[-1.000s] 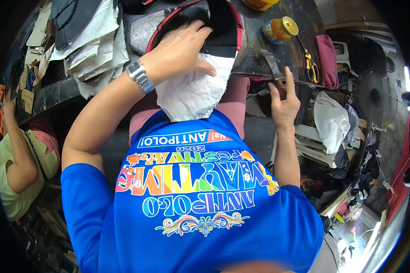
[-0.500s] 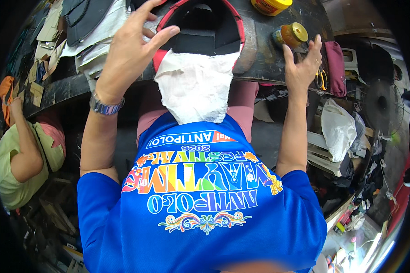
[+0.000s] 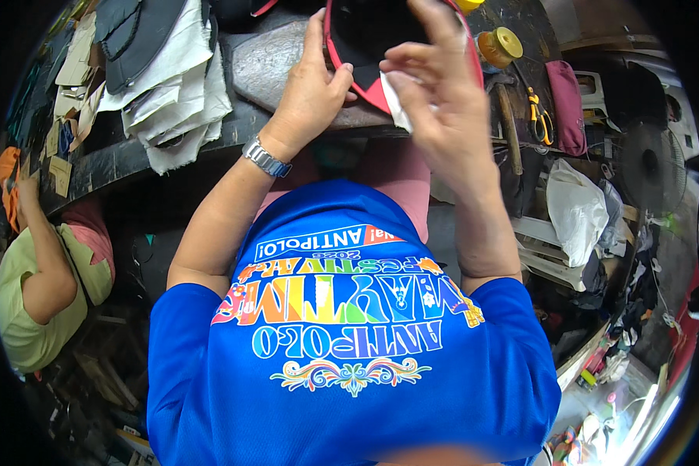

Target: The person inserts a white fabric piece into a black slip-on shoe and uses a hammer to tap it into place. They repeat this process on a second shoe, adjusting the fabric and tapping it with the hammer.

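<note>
A black, hollow piece with a red edge [image 3: 374, 96] lies at the table's near edge; its kind I cannot make out. My left hand [image 3: 312, 97] grips its left side, thumb and fingers at the red rim. Over its right side is my right hand [image 3: 446, 101], blurred by motion, with thumb and fingers bent together at a white cloth [image 3: 397, 106]. Only a strip of that cloth shows; my right hand covers the rest. A grey slab [image 3: 272, 66] lies on the table just beyond my left hand.
White cloth sheets [image 3: 180, 101] and black pieces [image 3: 136, 46] are stacked at the left. At right are a yellow-lidded jar [image 3: 500, 46], a wooden handle [image 3: 509, 128], orange-handled scissors [image 3: 537, 116] and a maroon pouch [image 3: 565, 107]. Another person [image 3: 43, 272] sits at far left.
The red-edged piece has shifted right. My left hand has come down onto its rim, and my right hand has moved left from beside the jar to the white cloth, which no longer hangs toward my lap.
</note>
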{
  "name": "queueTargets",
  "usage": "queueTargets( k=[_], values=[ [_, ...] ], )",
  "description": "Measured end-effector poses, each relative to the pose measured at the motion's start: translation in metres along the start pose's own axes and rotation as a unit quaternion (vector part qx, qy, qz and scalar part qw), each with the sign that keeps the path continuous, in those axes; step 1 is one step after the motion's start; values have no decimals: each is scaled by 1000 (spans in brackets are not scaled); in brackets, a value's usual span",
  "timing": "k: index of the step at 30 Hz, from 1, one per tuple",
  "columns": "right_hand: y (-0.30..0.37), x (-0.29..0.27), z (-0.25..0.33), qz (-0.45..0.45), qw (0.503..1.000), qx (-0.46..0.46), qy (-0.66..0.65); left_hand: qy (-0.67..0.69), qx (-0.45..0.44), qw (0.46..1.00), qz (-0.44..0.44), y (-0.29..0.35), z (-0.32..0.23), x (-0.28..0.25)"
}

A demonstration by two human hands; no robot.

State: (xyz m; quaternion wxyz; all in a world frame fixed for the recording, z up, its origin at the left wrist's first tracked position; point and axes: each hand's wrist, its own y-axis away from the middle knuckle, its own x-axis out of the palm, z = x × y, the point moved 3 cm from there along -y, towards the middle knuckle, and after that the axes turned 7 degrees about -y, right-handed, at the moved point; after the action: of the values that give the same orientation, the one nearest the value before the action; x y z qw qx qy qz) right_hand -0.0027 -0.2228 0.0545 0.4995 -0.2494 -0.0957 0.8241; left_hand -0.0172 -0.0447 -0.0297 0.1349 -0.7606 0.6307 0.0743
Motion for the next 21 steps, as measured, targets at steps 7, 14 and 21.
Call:
queueTargets(
  k=[7,14,21],
  values=[
    [11,-18,-82,-85,992,87,14,-439,270,853,-76,5,-35,-8],
    [15,-26,-75,-77,991,104,30,-364,338,852,167,-11,-29,24],
    [31,-14,-70,-115,980,159,-34,-259,274,911,171,-19,-26,22]
  ],
)
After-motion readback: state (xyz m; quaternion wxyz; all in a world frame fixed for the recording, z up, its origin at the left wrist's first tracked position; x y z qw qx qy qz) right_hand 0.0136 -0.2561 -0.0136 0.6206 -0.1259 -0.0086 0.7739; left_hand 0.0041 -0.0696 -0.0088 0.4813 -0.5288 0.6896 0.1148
